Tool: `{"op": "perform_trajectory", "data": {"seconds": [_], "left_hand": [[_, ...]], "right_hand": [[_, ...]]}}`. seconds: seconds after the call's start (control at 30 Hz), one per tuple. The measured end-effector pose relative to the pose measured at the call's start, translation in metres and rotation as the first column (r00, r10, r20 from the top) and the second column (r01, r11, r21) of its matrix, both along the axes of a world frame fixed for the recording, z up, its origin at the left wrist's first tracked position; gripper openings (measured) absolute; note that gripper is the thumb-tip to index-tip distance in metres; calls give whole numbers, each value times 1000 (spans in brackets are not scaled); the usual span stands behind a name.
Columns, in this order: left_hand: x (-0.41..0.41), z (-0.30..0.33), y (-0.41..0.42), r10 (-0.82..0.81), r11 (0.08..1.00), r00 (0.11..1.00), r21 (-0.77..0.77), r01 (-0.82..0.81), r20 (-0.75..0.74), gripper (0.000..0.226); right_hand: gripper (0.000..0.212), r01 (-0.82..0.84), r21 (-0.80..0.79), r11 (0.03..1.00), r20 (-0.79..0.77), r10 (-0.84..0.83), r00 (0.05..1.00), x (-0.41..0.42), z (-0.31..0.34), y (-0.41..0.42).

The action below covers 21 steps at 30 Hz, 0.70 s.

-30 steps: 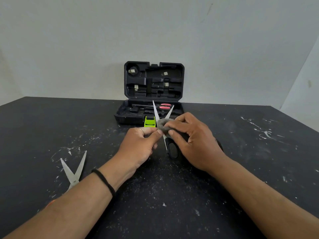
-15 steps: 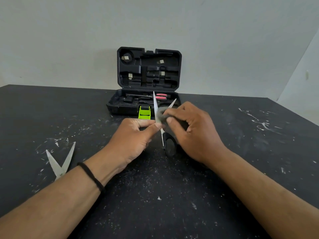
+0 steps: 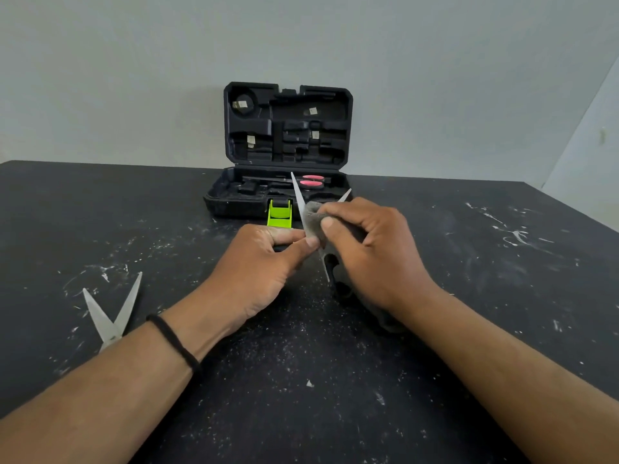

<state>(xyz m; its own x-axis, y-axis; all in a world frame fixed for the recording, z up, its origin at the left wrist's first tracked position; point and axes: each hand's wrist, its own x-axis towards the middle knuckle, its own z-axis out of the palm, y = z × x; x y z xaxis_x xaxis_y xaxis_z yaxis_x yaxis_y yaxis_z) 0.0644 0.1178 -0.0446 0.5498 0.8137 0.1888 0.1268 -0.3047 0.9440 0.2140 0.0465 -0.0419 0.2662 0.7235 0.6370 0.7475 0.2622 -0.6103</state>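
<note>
Left hand (image 3: pixel 254 266) pinches one blade of the open scissors (image 3: pixel 298 199), mid-counter (image 3: pixel 469 296), tips pointing to twelve and one o'clock. Right hand (image 3: pixel 378 252) pinches a grey cloth (image 3: pixel 313 216) against that blade.

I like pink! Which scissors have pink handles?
The scissors lying in the case; the held pair has black handles, the table pair's are hidden.
</note>
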Motion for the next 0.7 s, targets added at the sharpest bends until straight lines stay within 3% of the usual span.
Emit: {"op": "perform_trajectory", "data": {"seconds": [0.17,0.37,0.53,0.7], "left_hand": [[4,0,1,16,1000,999,26,-15,-46,17],[2,2,0,12,1000,1000,6,-12,-2,16],[4,2,1,16,999,999,29,-15,-42,18],[2,1,1,22,1000,1000,11,-22,-17,17]], "right_hand": [[24,236,37,971,-91,-232,968,14,3,11],[21,10,-11,1000,-106,-11,994,-4,-3,3],[24,194,45,980,-181,-183,966,8,1,12],[21,0,-33,999,-125,-5,992,-3,-1,1]]}}
